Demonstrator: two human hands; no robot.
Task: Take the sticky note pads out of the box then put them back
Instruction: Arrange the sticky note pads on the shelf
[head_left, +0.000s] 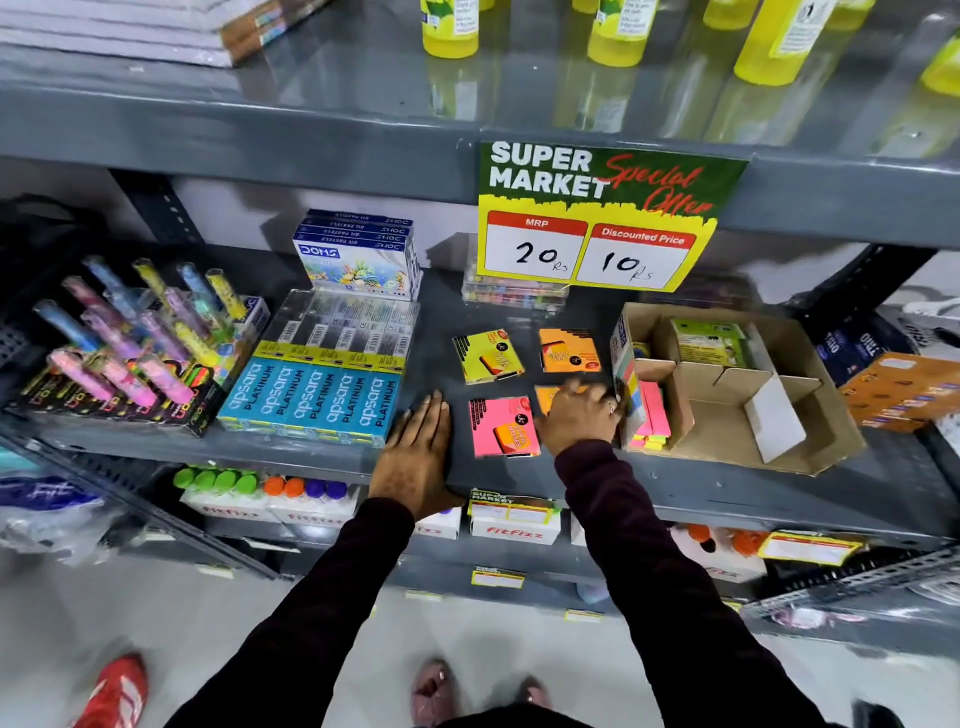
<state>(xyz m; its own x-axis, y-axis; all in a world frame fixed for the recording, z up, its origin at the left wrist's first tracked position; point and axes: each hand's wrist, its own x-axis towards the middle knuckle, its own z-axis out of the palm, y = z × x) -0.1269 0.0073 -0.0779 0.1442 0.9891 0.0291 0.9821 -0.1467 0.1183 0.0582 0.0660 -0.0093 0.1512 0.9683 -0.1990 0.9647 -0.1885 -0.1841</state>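
Observation:
On the grey shelf (675, 483) lie a yellow sticky note pad (487, 356), an orange pad (568, 351) and a pink pad (503, 427). A second orange pad (546, 397) lies mostly hidden under my right hand (579, 413), whose fingers rest on top of it; whether they grip it I cannot tell. My left hand (420, 452) lies flat and empty on the shelf edge, left of the pink pad. The open cardboard box (737, 415) stands to the right, with pink and yellow pads (649, 415) in its left compartment and a green pack (704, 340) at the back.
Blue Apsara pencil boxes (317, 392) and a display of coloured pens (130, 343) stand left of my left hand. Doms boxes (358, 254) sit behind. A price sign (597, 218) hangs from the upper shelf. Orange boxes (904, 389) lie right of the cardboard box.

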